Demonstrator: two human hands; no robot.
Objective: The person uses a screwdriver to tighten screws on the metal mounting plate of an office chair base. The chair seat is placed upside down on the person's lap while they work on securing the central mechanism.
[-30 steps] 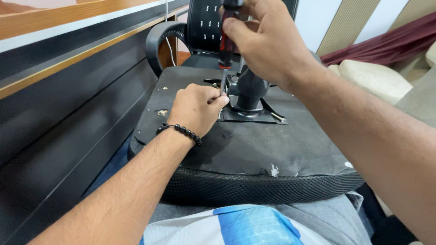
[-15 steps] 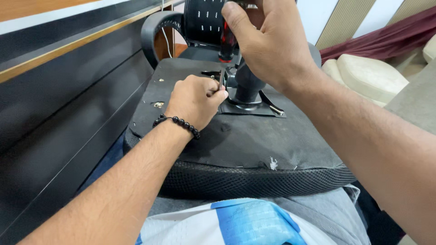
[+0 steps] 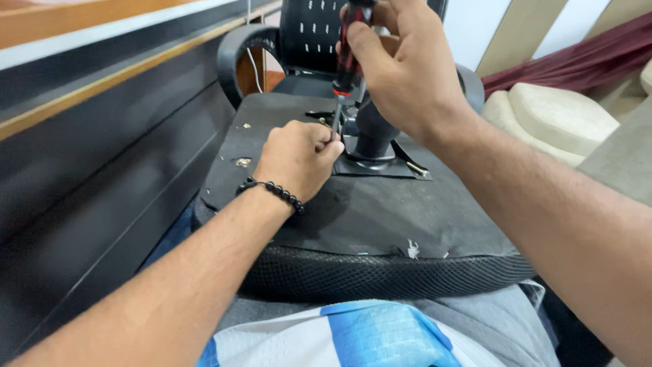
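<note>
While the chair seat [image 3: 353, 211] lies upside down across the person's lap, its black underside facing up, the right hand [image 3: 401, 68] is closed around the red-and-black handle of a screwdriver [image 3: 345, 64] and holds it nearly upright, tipped only slightly. The tool's long axis runs from the handle near the top of the view down to its tip, which meets the seat just left of the metal plate [image 3: 380, 163] and the black post [image 3: 373, 126] that rises from it. The left hand [image 3: 295, 160] rests on the seat directly below and left of the right hand, curled with its fingertips [image 3: 331, 141] pinched close around the lower end of the shaft; whether they grip the shaft itself or a small screw there cannot be told, since the tip is hidden behind them. So the left hand is nearer the working point, while the right sits above it on the same line. A beaded bracelet [image 3: 275, 192] circles the left wrist. Two small fittings [image 3: 241, 162] show on the seat's left side. Behind stands another chair [image 3: 305, 41], with a dark panel [image 3: 102, 170] to the left and a cream cushion [image 3: 564, 119] to the right.
</note>
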